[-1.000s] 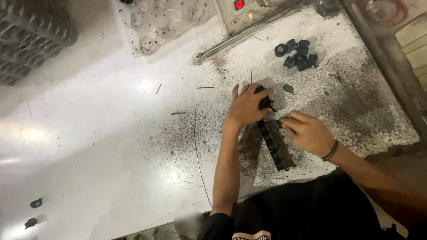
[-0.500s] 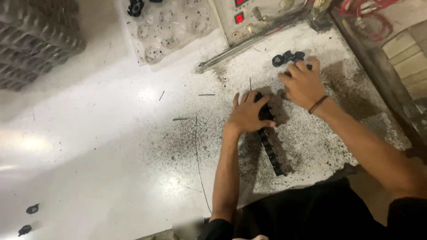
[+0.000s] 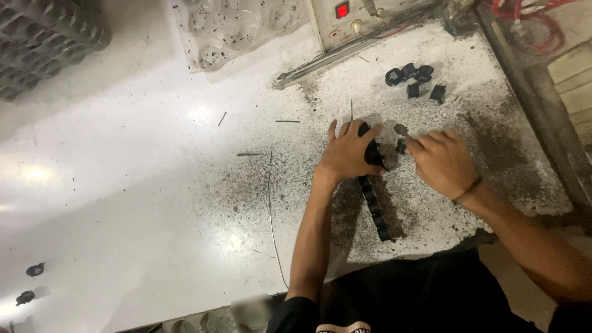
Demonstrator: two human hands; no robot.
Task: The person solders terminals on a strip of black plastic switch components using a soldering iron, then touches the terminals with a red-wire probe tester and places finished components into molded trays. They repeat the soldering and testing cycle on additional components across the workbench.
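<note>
Back from the loose black parts comes the right hand, pinching one small piece. Left hand clamps the stacked row on the table; best keep that row steady and straight.

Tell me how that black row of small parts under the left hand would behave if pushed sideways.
The black row looks made of separate pieces, so it would probably buckle or scatter rather than slide as one. The left hand steadies only its top end. The gritty table may add drag.
</note>
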